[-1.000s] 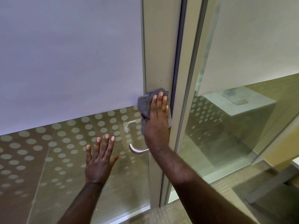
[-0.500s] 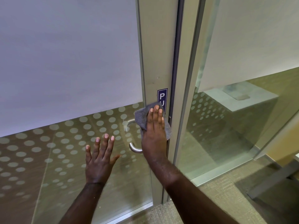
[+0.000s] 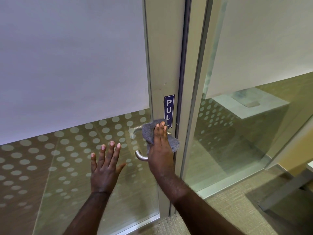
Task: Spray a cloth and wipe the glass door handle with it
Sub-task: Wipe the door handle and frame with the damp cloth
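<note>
A grey cloth (image 3: 147, 133) lies flat against the door's metal stile under my right hand (image 3: 160, 150), which presses it over the base of the silver lever handle (image 3: 140, 156). Only the handle's curved end shows below the hand, and a second handle on the far side shows through the glass. My left hand (image 3: 105, 168) rests flat with fingers spread on the glass door (image 3: 67, 158), left of the handle. A blue PULL sticker (image 3: 169, 107) sits on the stile just above the cloth. No spray bottle is in view.
The door's upper glass is frosted, with a dotted band lower down. A fixed glass panel (image 3: 237, 141) in a metal frame stands to the right, with a white desk behind it. Beige carpet (image 3: 228, 217) covers the floor at the lower right.
My right hand has slid the cloth down the stile, uncovering the PULL sticker and reaching the handle's base. The left hand has stayed on the glass.
</note>
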Action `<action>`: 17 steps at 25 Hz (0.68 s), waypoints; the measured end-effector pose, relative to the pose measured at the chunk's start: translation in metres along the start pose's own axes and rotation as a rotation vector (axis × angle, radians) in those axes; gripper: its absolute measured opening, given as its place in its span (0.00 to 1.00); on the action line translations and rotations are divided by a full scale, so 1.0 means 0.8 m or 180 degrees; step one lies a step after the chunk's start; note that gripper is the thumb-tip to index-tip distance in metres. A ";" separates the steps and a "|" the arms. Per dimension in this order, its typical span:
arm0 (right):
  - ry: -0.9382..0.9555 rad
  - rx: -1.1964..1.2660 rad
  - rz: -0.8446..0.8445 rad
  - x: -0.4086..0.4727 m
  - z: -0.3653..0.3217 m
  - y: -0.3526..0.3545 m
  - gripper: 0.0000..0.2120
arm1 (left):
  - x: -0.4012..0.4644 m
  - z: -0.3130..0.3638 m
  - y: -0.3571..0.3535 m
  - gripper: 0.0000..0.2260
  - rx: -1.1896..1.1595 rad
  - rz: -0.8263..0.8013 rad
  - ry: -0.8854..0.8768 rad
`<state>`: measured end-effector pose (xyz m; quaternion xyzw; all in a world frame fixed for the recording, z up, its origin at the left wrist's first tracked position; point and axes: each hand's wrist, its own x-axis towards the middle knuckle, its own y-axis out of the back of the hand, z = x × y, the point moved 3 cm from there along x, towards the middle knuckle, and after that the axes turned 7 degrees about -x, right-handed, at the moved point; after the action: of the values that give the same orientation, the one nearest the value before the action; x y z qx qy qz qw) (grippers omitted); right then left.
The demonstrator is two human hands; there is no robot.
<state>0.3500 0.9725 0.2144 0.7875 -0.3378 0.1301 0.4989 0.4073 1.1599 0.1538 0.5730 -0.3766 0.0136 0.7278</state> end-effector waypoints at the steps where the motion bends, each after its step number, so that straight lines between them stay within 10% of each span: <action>1: -0.0019 0.0105 -0.0056 -0.001 0.000 0.002 0.35 | 0.000 0.000 -0.001 0.31 -0.0007 -0.0015 0.0008; 7: -0.0056 0.1168 0.0307 0.032 -0.018 0.041 0.27 | 0.001 -0.001 -0.003 0.31 -0.0028 -0.0023 0.0036; 17: 0.0304 -0.0373 -0.0080 0.009 -0.010 0.009 0.41 | 0.000 -0.001 -0.003 0.31 -0.0043 0.0021 0.0027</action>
<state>0.3512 0.9746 0.2269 0.7540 -0.3107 0.1413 0.5613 0.4086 1.1600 0.1520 0.5668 -0.3755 0.0159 0.7332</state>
